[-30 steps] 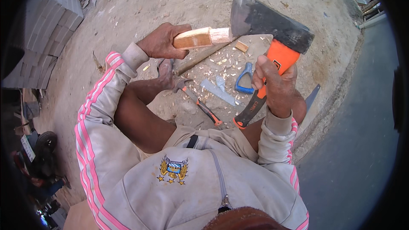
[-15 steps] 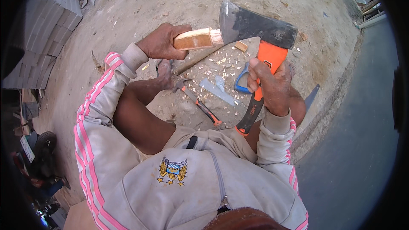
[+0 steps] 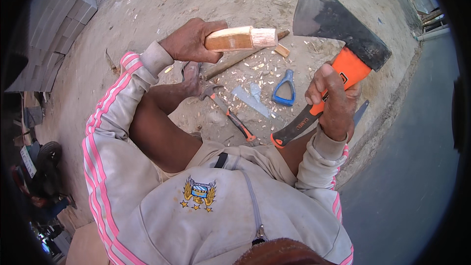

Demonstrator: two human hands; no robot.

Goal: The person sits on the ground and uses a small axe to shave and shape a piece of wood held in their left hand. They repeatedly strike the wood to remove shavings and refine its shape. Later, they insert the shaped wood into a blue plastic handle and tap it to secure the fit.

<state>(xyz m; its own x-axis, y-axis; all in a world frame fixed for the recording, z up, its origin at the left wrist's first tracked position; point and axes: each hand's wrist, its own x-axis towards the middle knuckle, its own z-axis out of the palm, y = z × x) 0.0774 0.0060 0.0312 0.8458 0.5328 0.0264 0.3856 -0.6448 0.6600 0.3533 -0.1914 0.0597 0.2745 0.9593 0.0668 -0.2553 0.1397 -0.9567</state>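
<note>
My left hand [image 3: 196, 39] grips one end of a short wooden piece [image 3: 230, 39], held level above the ground. Its free end is trimmed narrower and shows pale, freshly cut wood. My right hand [image 3: 336, 98] is wrapped round the orange and black handle of an axe [image 3: 338, 24]. The broad dark blade is raised, its edge facing left and apart from the wood. On the ground between my legs are a claw hammer [image 3: 230, 113], a flat translucent sheet piece [image 3: 252, 99] and a blue D-shaped handle [image 3: 284, 89].
A long pole [image 3: 235, 63] lies beyond the hammer, with a small wood offcut [image 3: 282, 50] and scattered chips nearby. Grey blocks [image 3: 64, 17] are stacked at far left, a motorbike [image 3: 41, 162] below them. A smooth grey slab [image 3: 407, 132] runs along the right.
The axe has moved right and away from the wooden piece, its blade no longer against the cut end. The left hand has shifted slightly right with the wood. The blue handle is now uncovered.
</note>
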